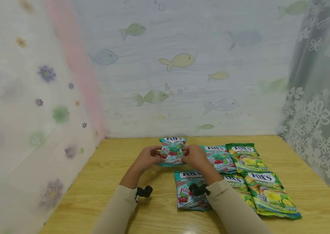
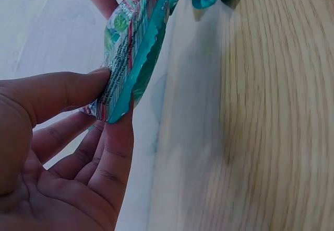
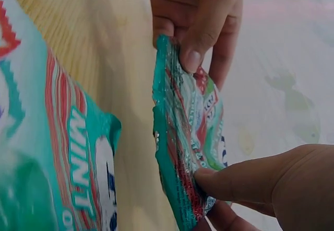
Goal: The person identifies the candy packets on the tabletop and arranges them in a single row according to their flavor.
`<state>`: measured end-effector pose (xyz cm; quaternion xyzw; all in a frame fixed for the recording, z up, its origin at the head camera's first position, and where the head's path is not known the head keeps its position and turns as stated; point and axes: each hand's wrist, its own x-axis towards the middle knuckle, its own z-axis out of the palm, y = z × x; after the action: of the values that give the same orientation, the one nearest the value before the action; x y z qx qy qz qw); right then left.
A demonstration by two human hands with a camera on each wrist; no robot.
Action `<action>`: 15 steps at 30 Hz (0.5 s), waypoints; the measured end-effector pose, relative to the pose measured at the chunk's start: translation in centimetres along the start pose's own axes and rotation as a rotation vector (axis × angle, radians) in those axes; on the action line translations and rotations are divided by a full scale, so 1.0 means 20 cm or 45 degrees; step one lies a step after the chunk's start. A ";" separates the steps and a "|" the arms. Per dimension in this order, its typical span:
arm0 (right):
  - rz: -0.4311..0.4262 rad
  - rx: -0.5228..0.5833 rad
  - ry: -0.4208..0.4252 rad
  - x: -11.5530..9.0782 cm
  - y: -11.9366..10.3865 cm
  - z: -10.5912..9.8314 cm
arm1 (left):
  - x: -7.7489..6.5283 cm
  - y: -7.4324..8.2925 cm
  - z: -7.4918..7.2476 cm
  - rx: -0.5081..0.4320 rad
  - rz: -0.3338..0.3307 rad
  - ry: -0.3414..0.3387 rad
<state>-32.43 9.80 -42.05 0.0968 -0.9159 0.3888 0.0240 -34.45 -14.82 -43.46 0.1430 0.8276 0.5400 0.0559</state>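
Packet in hand: a teal FOX'S packet [image 1: 172, 150], lettered MINT BLOSSOM, is held over the far half of the wooden table [image 1: 94, 195]; whether its lower seal touches the wood is hard to tell.
Hands: the left hand [image 1: 147, 158] and right hand [image 1: 196, 158] stand apart, each pinching one side of that packet between thumb and fingers.
Direction: its long axis runs away from the person, brand end farthest, teal lower seal nearest, printed front in view.
Out of sight: the right arm covers parts of a front mint packet [image 1: 186, 191] and a front yellow-green packet [image 1: 241, 187]; the right hand overlaps a corner of the rear mint packet [image 1: 218, 159].
Cut off: the left wrist view crops the right hand at its top edge.
Lettering: FOX'S also tops the rear yellow-green packet [image 1: 245, 157] and the right-hand yellow-green packet [image 1: 271, 195]; beneath, SPRING reads, the rest blurred. MINT shows large from the right wrist.
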 end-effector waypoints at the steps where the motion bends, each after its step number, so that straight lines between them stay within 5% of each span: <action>1: -0.015 -0.018 -0.003 0.00 -0.01 0.00 | -0.01 0.00 -0.01 0.005 -0.001 0.009; 15: -0.082 0.079 -0.055 0.07 -0.12 0.13 | -0.08 -0.06 -0.19 0.087 -0.009 0.065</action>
<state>-33.28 6.07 -41.87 0.1354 -0.9001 0.4138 0.0136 -34.12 -19.13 -42.99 0.1281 0.8471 0.5148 0.0315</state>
